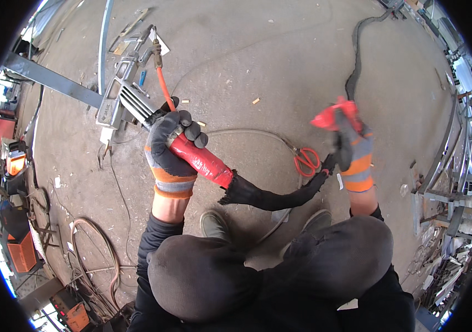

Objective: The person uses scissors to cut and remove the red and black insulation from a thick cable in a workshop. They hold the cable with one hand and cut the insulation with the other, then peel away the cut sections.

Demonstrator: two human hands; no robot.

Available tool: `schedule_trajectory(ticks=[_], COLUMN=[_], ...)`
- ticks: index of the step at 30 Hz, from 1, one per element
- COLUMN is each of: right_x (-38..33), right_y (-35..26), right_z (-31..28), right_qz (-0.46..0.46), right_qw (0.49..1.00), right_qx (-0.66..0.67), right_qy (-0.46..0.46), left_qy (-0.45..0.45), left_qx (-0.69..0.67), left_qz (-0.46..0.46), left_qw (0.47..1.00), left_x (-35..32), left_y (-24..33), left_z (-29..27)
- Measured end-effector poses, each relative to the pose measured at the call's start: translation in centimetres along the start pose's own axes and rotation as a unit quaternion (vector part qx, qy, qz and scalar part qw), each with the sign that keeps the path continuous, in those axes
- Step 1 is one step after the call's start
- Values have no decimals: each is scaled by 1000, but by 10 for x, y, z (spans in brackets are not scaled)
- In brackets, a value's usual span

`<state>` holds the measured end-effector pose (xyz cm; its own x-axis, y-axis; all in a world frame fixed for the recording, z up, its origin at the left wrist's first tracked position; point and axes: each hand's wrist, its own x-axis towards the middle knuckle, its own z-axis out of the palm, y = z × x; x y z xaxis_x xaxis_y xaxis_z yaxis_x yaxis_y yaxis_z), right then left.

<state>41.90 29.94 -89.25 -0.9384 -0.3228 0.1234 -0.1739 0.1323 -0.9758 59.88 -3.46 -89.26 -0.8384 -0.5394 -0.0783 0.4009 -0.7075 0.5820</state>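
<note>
My left hand (172, 144), in a grey and orange glove, is closed around a cable grip wrapped in shiny red tape (202, 160). A torn black sleeve (269, 198) runs from its lower end toward my right side. Beyond the hand, a finned metal part (134, 104) lies against a grey metal tool body (115, 99). An orange hose (165, 88) passes down to my fingers. My right hand (352, 144), gloved alike and smeared by motion, is raised with a crumpled red piece (336, 115) at its fingers; its kind is unclear. Red-handled scissors (306, 160) lie between my hands.
A steel bar (53, 79) juts in from the left toward the tool. Coiled hoses (95, 235) and orange machines (23, 252) stand at left. A dark cable sleeve (356, 61) stretches away at the far right. Metal racks (457, 193) line the right side.
</note>
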Motion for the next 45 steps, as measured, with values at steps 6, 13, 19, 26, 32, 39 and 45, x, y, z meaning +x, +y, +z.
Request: schedule_trajectory(ticks=[6,13,19,26,32,39,45], right_x=[-26,-27,-22,-34,-36,-35,-39], right_y=[-12,-29,-37,-24,7,11,61], right_z=[23,42,66,98,62,38,-16], right_qz=[3,-22,4,-410,-287,-212,73], right_qw=[880,832,924,783,866,900,980], right_qx=[67,-102,-29,-294,-154,-69,27], right_qy=[-471,-544,-380,-364,-380,-374,-181], left_qy=[11,91,131,184,136,88,64], left_qx=[104,112,125,130,78,23,44], left_qz=[54,73,70,66,67,31,25], left_qw=[993,987,981,972,985,995,997], left_x=[3,12,16,14,14,14,20], left_y=[-12,-16,-21,-24,-18,-28,-33], left_z=[-11,0,10,10,-2,-12,-56])
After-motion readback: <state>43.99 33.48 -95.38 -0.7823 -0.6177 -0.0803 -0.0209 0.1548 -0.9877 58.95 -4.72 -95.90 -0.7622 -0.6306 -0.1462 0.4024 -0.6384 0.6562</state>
